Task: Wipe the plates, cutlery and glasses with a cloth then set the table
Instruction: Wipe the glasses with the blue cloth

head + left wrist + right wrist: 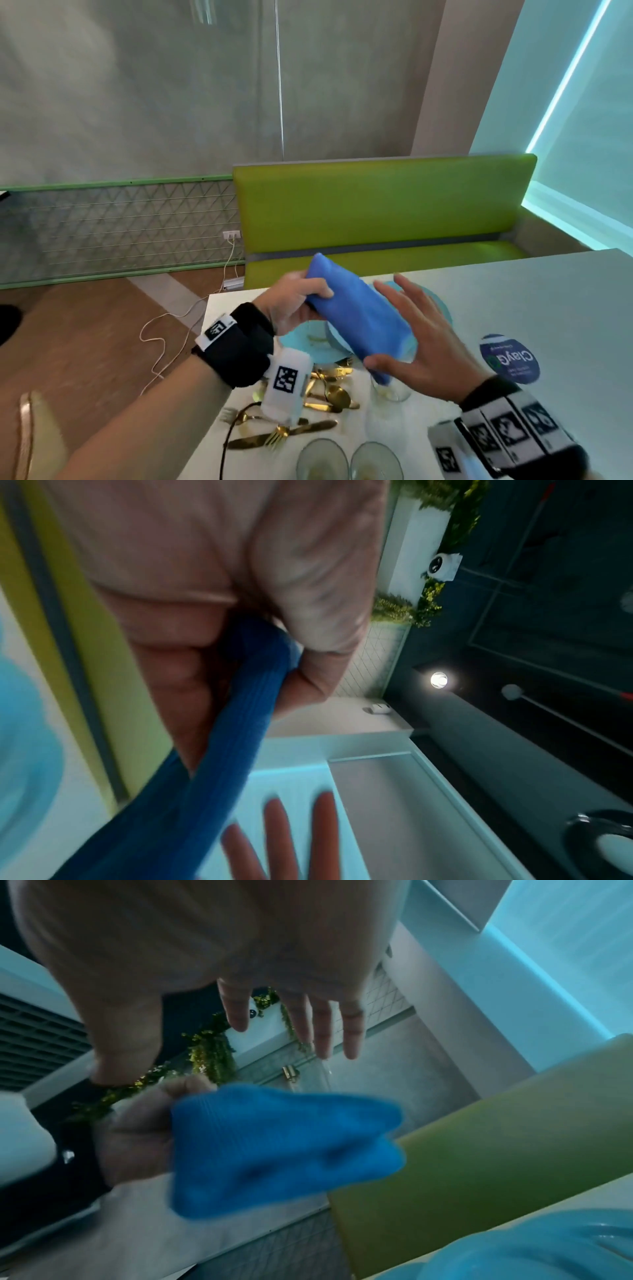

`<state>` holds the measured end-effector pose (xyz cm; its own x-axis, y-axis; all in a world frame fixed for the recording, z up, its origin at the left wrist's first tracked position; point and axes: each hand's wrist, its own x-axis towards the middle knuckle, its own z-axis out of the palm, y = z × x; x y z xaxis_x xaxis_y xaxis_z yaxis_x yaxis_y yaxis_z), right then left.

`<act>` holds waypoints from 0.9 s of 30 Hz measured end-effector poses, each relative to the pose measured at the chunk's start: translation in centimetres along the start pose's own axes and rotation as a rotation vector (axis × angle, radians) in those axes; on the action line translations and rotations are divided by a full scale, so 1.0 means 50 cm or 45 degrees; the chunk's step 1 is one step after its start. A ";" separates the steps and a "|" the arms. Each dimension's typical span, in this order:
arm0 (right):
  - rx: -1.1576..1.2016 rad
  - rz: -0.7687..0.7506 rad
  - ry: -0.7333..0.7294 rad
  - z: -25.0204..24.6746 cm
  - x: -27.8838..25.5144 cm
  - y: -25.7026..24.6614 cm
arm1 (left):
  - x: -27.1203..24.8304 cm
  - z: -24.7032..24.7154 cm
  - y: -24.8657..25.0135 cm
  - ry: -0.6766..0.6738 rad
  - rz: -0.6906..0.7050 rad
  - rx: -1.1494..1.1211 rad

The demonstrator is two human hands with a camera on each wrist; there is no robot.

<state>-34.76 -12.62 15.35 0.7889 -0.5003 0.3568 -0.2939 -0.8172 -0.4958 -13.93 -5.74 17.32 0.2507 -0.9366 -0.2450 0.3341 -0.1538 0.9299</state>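
left hand [294, 301] clenched, right hand [421, 346] splayed

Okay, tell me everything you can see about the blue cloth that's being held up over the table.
The cloth is plain bright blue, soft, with a fine ribbed knit. It is folded into a thick oblong and held in the air, slanting down toward the person's right above the turquoise plates and a glass. The left hand grips its upper end, thumb on top, fingers curled beneath. The right hand is spread open at its lower end, thumb at the bottom corner. Nothing else touches it.
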 end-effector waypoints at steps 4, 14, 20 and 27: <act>0.260 0.080 -0.071 0.023 -0.060 -0.024 | -0.062 0.089 -0.054 -0.143 -0.046 -0.079; 1.069 1.057 -0.062 0.046 -0.258 0.000 | -0.208 0.044 -0.259 0.220 -0.206 0.729; 1.595 1.641 0.096 0.025 -0.339 0.020 | -0.269 -0.009 -0.422 0.281 -0.434 1.036; 1.784 1.734 0.272 0.034 -0.354 0.022 | -0.213 -0.025 -0.508 0.359 -0.343 0.808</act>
<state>-48.11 -4.20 7.13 0.3469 -0.6027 -0.7186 0.0995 0.7855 -0.6108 -23.97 8.55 -4.04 0.4864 -0.7375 -0.4684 -0.1510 -0.5990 0.7864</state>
